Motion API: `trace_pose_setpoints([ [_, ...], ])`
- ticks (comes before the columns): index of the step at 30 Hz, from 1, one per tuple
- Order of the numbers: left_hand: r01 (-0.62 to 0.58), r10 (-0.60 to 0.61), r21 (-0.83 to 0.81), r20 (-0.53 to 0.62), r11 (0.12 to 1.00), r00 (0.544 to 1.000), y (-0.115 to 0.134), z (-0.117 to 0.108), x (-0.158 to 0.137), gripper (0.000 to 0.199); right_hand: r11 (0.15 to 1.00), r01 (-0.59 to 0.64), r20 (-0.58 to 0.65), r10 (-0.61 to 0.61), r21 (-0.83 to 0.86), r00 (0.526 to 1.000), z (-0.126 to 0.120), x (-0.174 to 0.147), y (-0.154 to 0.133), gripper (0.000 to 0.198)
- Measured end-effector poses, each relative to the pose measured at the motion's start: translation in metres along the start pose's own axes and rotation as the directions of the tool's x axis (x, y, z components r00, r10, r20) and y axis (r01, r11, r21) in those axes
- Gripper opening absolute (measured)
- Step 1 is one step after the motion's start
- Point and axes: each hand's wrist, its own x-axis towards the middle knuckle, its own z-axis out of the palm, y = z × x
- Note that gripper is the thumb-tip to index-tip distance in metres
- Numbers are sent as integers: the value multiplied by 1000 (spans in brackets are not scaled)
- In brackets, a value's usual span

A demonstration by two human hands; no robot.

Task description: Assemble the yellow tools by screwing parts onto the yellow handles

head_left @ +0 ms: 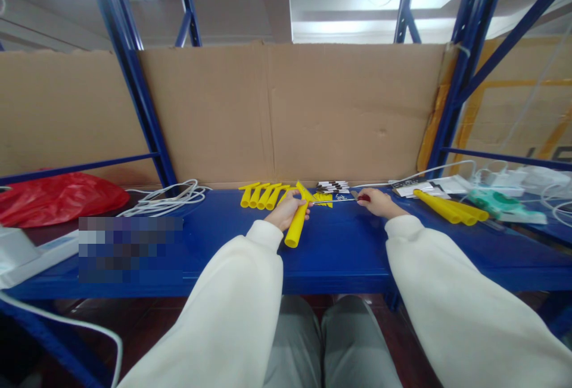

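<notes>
My left hand (pixel 285 210) is closed around a yellow plastic tube (pixel 295 230) with a flat crosspiece at its top, held tilted above the blue table. In my right hand (pixel 379 203) is a screwdriver (pixel 333 201) with a dark red handle. Its thin metal shaft points left, and its tip meets the tube near the crosspiece; the exact contact is too small to make out. Behind my left hand, several similar yellow pieces (pixel 263 196) with crosspieces stand in a row. Small flat yellow parts (pixel 323 199) lie beyond the shaft.
Black-and-white strips (pixel 333 187) lie at the back. Several yellow tubes (pixel 451 209) and a green tape dispenser (pixel 507 205) rest at right. White cable (pixel 172 198), a red bag (pixel 62 197) and a power strip (pixel 44 260) are at left. Cardboard (pixel 290 114) closes the back.
</notes>
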Motion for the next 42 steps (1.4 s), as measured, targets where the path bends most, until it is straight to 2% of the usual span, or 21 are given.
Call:
trace_pose_setpoints([
  [5,-1,2,36,-30,999,1000,-3,-1,4,48,999,-39,-171,43,31,984,-5,1,4,15],
  [12,-5,10,96,-51,995,999,-6,-1,2,48,995,95,-266,-85,24,960,-1,1,-3,15],
  [18,13,1,188,-72,982,997,-6,-1,2,49,992,126,-254,-119,13,960,-4,-4,-12,14],
  [28,7,3,173,-55,985,998,-7,-1,1,50,991,131,-243,-119,34,963,-5,-6,-15,14],
  [42,2,6,252,-31,968,999,-4,4,-6,50,995,88,-228,-77,36,971,-6,-6,-18,14],
])
